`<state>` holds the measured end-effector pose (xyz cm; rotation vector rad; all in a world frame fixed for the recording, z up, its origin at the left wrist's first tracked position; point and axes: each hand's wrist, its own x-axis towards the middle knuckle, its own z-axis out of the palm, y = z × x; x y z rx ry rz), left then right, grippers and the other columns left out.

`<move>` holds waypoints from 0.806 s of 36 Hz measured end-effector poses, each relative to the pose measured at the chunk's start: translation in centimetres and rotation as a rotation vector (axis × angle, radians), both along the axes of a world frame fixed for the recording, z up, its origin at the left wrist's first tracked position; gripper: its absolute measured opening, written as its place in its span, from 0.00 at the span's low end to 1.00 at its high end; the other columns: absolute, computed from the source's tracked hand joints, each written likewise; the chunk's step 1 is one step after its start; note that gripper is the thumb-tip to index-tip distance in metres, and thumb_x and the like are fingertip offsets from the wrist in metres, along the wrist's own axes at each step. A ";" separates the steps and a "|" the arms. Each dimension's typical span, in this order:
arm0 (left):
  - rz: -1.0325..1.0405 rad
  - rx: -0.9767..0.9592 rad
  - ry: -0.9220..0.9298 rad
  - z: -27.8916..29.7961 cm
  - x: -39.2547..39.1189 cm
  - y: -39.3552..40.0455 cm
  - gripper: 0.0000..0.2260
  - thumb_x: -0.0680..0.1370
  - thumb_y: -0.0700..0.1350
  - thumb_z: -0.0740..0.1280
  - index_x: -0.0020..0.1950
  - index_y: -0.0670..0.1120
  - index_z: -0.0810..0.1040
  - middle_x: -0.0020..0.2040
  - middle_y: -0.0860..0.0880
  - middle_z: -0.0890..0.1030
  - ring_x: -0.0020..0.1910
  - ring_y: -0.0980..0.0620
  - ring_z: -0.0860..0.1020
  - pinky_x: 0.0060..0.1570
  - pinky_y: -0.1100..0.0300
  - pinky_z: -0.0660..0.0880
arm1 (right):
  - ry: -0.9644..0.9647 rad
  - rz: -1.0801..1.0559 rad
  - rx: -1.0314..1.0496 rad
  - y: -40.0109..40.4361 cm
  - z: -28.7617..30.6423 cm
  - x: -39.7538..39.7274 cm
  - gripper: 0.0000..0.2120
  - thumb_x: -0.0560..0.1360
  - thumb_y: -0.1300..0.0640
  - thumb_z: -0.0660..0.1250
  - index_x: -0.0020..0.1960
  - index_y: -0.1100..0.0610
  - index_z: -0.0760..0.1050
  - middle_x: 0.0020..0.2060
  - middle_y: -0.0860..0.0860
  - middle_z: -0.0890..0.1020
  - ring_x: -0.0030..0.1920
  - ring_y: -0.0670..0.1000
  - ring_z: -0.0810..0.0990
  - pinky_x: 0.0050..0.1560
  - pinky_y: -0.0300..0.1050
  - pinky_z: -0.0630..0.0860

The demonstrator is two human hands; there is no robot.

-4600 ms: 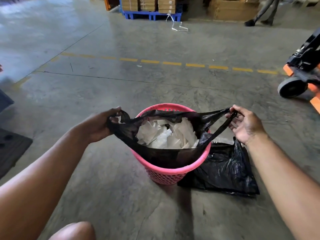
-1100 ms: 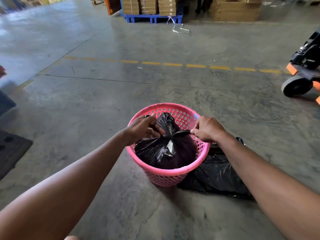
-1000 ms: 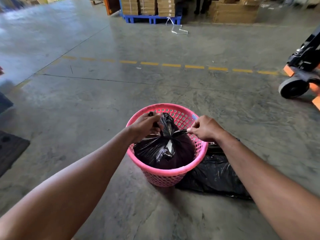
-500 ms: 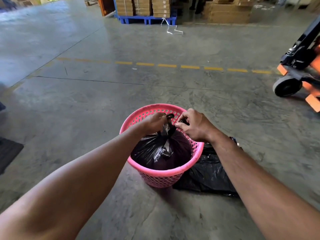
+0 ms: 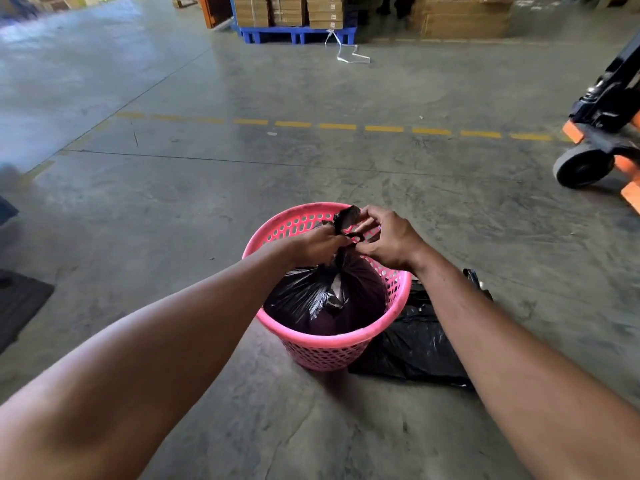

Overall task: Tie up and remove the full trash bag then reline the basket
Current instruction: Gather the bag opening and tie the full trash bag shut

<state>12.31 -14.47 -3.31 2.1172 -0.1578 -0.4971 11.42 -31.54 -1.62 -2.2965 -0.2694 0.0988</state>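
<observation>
- Two bare forearms reach in from the near edge and meet over a pink perforated plastic basket (image 5: 332,344) that stands on the concrete floor (image 5: 173,209).
- A flat, loose black bag (image 5: 415,351) lies on the floor, touching the basket's right side; the right forearm covers part of it.
- Inside the basket sits the full black trash bag (image 5: 322,299), glossy and creased, its top gathered into a twisted neck that rises above the rim.
- The left hand (image 5: 317,245) is closed around the neck just above the bag's bulge.
- The right hand (image 5: 388,239) pinches a black end of the bag's top between thumb and fingers, close against the left hand.
- Farther off: a dashed yellow line (image 5: 346,126), an orange pallet jack (image 5: 602,140) at right, and cardboard boxes on a blue pallet (image 5: 294,34).
</observation>
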 end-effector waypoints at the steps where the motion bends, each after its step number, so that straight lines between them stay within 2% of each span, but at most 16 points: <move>1: 0.011 -0.014 0.018 0.2 -0.1 -0.2 0.08 0.84 0.40 0.59 0.46 0.41 0.73 0.33 0.48 0.69 0.30 0.53 0.66 0.31 0.60 0.64 | -0.016 -0.026 0.019 0.0 -0.5 0.0 0.14 0.67 0.61 0.76 0.52 0.54 0.82 0.45 0.51 0.87 0.40 0.48 0.83 0.50 0.45 0.81; 4: 0.032 -0.065 0.054 0.7 -0.3 -0.4 0.08 0.84 0.39 0.57 0.49 0.37 0.72 0.34 0.45 0.70 0.31 0.50 0.69 0.32 0.59 0.67 | -0.040 -0.159 0.139 -0.1 -1.2 0.1 0.06 0.67 0.63 0.77 0.43 0.55 0.86 0.38 0.52 0.88 0.41 0.50 0.87 0.51 0.52 0.84; 7: 0.067 -0.179 0.111 0.9 -0.2 0.5 0.10 0.84 0.38 0.55 0.51 0.35 0.74 0.39 0.38 0.76 0.34 0.43 0.75 0.38 0.54 0.72 | 0.010 -0.266 0.283 -1.1 -1.4 0.3 0.12 0.68 0.69 0.75 0.36 0.52 0.84 0.32 0.53 0.87 0.35 0.53 0.88 0.47 0.57 0.85; 9: 0.150 -0.291 0.188 0.8 0.0 1.1 0.10 0.83 0.37 0.56 0.52 0.36 0.76 0.39 0.36 0.80 0.32 0.45 0.79 0.37 0.57 0.76 | 0.020 -0.289 0.299 -1.8 -1.5 0.1 0.12 0.67 0.69 0.75 0.35 0.52 0.84 0.32 0.54 0.87 0.35 0.55 0.88 0.47 0.56 0.85; 11: 0.226 -0.363 0.271 0.4 0.1 1.7 0.11 0.82 0.39 0.58 0.51 0.39 0.80 0.40 0.38 0.85 0.31 0.49 0.81 0.32 0.62 0.76 | 0.020 -0.273 0.287 -1.9 -1.8 -0.4 0.09 0.67 0.68 0.76 0.37 0.54 0.85 0.33 0.54 0.87 0.36 0.55 0.88 0.46 0.54 0.85; 13: 0.254 -0.411 0.363 -0.1 0.3 2.1 0.14 0.81 0.42 0.58 0.53 0.42 0.84 0.46 0.40 0.87 0.34 0.52 0.80 0.36 0.62 0.73 | 0.031 -0.205 0.256 -1.6 -2.3 -1.2 0.08 0.66 0.67 0.76 0.38 0.56 0.85 0.31 0.51 0.87 0.34 0.49 0.86 0.44 0.48 0.84; 15: 0.271 -0.475 0.449 -0.6 0.4 2.3 0.16 0.81 0.44 0.58 0.58 0.42 0.84 0.46 0.43 0.87 0.37 0.53 0.79 0.42 0.61 0.71 | 0.046 -0.094 0.154 -0.8 -3.1 -2.1 0.08 0.65 0.67 0.76 0.37 0.55 0.85 0.32 0.49 0.87 0.33 0.43 0.84 0.44 0.42 0.81; 17: 0.274 -0.517 0.507 -0.5 0.3 2.1 0.16 0.80 0.44 0.60 0.59 0.42 0.84 0.44 0.46 0.86 0.38 0.54 0.79 0.44 0.61 0.72 | 0.058 -0.029 0.048 0.2 -4.2 -2.9 0.07 0.65 0.66 0.75 0.38 0.55 0.86 0.39 0.50 0.88 0.40 0.42 0.84 0.48 0.39 0.79; 19: 0.272 -0.523 0.524 -0.3 0.1 1.8 0.15 0.76 0.43 0.64 0.60 0.42 0.84 0.44 0.46 0.85 0.38 0.55 0.79 0.46 0.61 0.72 | 0.060 -0.026 -0.027 1.0 -5.1 -3.5 0.06 0.65 0.62 0.74 0.40 0.55 0.86 0.42 0.50 0.88 0.45 0.46 0.85 0.50 0.41 0.79; 22: 0.253 -0.426 0.449 0.4 -0.4 1.4 0.13 0.73 0.42 0.67 0.56 0.42 0.85 0.41 0.45 0.83 0.36 0.52 0.79 0.47 0.59 0.73 | 0.063 -0.049 -0.094 1.9 -5.9 -3.9 0.07 0.64 0.56 0.75 0.42 0.52 0.86 0.40 0.50 0.88 0.45 0.50 0.85 0.48 0.44 0.79; 25: 0.117 -0.228 0.230 1.7 -0.7 1.1 0.07 0.77 0.40 0.65 0.50 0.39 0.80 0.43 0.38 0.81 0.37 0.45 0.79 0.46 0.54 0.77 | 0.028 -0.053 -0.132 2.2 -6.4 -3.8 0.05 0.65 0.58 0.74 0.41 0.51 0.85 0.39 0.48 0.87 0.45 0.50 0.85 0.47 0.43 0.77; 27: -0.060 -0.009 0.077 2.9 -0.9 1.1 0.11 0.77 0.43 0.66 0.53 0.36 0.79 0.49 0.35 0.83 0.45 0.41 0.82 0.52 0.51 0.79 | 0.017 -0.059 -0.141 2.3 -6.6 -3.7 0.05 0.67 0.56 0.75 0.42 0.51 0.85 0.41 0.48 0.88 0.46 0.50 0.85 0.49 0.43 0.78; 29: -0.223 0.261 -0.037 3.9 -1.0 1.2 0.19 0.74 0.52 0.66 0.58 0.41 0.78 0.54 0.40 0.83 0.54 0.41 0.80 0.60 0.47 0.76 | 0.024 -0.082 -0.113 2.3 -6.5 -3.5 0.08 0.66 0.53 0.77 0.46 0.51 0.86 0.43 0.46 0.88 0.47 0.47 0.84 0.51 0.41 0.78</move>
